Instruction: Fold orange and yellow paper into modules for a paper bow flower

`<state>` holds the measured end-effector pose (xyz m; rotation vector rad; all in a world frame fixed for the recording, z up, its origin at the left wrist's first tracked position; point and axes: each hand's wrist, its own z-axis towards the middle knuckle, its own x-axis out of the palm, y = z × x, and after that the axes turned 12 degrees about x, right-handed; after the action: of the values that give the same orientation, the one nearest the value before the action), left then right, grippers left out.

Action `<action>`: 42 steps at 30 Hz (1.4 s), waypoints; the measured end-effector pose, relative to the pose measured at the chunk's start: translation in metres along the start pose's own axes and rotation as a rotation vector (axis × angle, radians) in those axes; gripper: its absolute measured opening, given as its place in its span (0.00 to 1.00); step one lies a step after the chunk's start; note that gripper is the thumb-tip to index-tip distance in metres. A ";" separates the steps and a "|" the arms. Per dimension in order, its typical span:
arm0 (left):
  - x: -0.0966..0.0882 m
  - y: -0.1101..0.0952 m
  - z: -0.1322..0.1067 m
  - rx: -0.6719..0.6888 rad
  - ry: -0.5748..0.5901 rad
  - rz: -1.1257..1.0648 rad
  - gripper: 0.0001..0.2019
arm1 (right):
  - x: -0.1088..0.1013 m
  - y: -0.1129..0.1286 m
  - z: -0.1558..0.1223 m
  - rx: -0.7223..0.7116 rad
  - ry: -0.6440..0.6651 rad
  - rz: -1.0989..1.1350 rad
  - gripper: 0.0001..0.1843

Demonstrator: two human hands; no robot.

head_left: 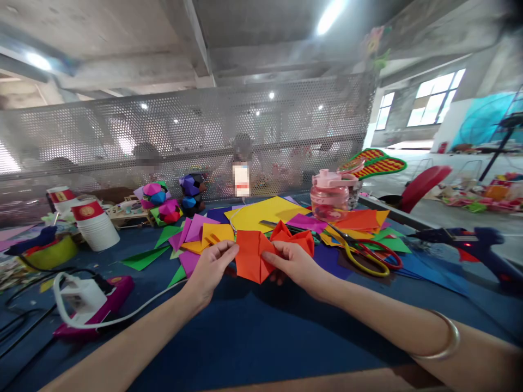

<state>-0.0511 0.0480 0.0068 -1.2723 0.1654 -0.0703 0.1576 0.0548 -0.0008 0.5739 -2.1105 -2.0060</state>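
Pinching folded orange paper [248,255] at its left edge, the left hand [213,263] has thumb against fingers; the right hand [298,268] grips its right side, above the blue tabletop [229,337], before a yellow sheet [261,214].

Both bare arms are extended forward and converge near the middle of the view. The bare left forearm [139,331] is angled inward from the lower left, and the bare right forearm [376,313] is angled inward from the lower right. The bare left hand [213,265] is closed in a pinch, its thumb pressed toward a bent index finger. The bare right hand [299,268] is set opposite at a similar height, its thumb pointed leftward; its lower fingers are partly hidden. The hands are held apart.
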 end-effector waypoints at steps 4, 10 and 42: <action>-0.001 0.002 0.000 0.009 0.023 0.000 0.14 | 0.000 0.000 0.001 0.003 -0.012 -0.013 0.25; -0.003 0.003 0.000 0.009 0.057 -0.031 0.14 | -0.001 0.001 0.001 -0.006 -0.019 -0.037 0.24; -0.006 0.004 -0.001 0.200 0.162 0.329 0.11 | -0.002 0.001 0.000 0.009 -0.054 -0.036 0.14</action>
<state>-0.0570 0.0487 0.0025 -1.0264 0.4935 0.0918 0.1590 0.0553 -0.0001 0.5695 -2.1563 -2.0537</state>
